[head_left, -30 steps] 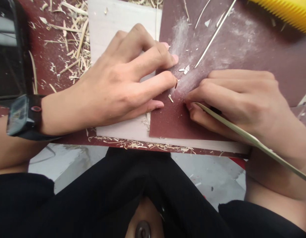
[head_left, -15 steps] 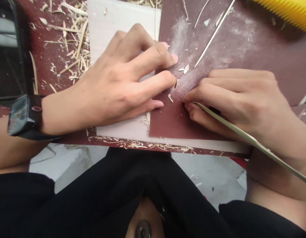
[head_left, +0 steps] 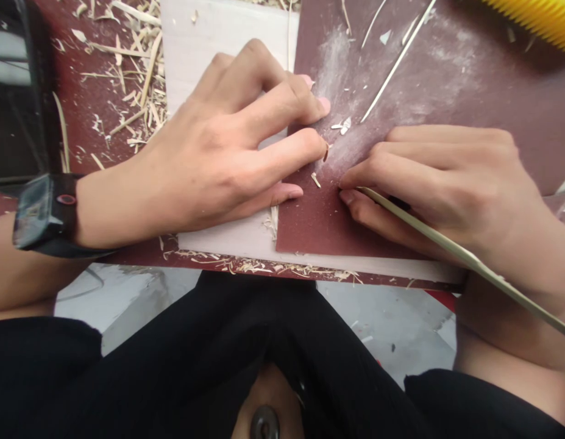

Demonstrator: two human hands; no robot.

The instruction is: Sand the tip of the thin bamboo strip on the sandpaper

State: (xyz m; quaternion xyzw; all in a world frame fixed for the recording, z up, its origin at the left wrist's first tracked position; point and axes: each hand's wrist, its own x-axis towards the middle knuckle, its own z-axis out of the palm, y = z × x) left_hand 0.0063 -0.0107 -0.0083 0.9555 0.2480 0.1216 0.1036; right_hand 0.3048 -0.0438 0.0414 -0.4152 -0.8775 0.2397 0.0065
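Note:
My left hand (head_left: pixel 218 149), with a dark watch (head_left: pixel 44 210) on the wrist, lies fingers spread on the left edge of a reddish-brown sandpaper sheet (head_left: pixel 447 79), pressing it onto a pale board (head_left: pixel 209 36). My right hand (head_left: pixel 442 183) is closed in a pinch on a thin bamboo strip (head_left: pixel 469 262). The strip's tip rests on the sandpaper beside my left fingertips, amid pale dust. Its other end runs off to the lower right.
Bamboo shavings (head_left: pixel 127 73) litter the dark red bench at the upper left. A thin splinter (head_left: pixel 396 61) lies on the sandpaper. A yellow ridged object (head_left: pixel 538 18) sits at the top right corner. My dark-clothed legs and a grey floor (head_left: pixel 392 329) are below.
Almost nothing has moved. My right hand and the strip tip have shifted very slightly on the sandpaper; my left hand keeps its place.

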